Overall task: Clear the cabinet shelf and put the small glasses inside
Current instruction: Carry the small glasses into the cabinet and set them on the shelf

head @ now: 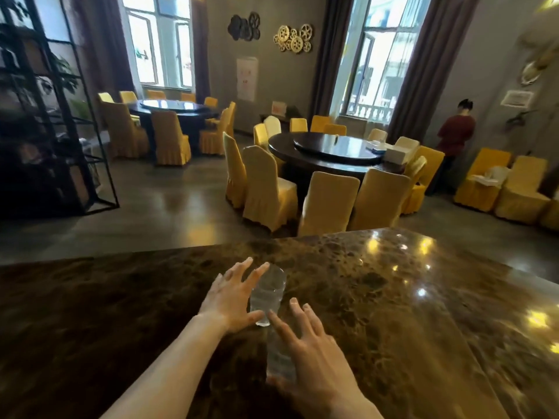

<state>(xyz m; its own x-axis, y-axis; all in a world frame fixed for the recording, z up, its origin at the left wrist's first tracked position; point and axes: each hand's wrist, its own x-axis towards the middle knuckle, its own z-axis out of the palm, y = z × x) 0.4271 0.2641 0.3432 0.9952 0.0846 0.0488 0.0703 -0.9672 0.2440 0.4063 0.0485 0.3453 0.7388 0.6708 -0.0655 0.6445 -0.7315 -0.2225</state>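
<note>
While both hands sit spread over the marble counter [393, 282], nothing is actually gripped. Left hand [233, 300] has fingers splayed, thumb tip just touching the base of a glass [269, 290], which looks tilted or lying over, rim away from me. Right hand [305, 340] is also splayed, hovering over a second glass [279, 358] that shows blurred beneath the palm; I can't tell if it's touching.

Risks, my read: polished stone plus clear glass means a nudge from either thumb could roll the far glass toward the counter's far edge. The two glasses lie close, nearly end to end, so closing on one may knock the other. Motion blur makes contact hard to judge.

The cabinet shelf isn't in view from here, so I can't judge the route. Around: black metal rack [60, 116] at left, round dining tables [332, 146] with yellow-covered chairs [266, 189] beyond, a person [455, 131] standing by the right wall. Nothing else on the counter near the hands.
</note>
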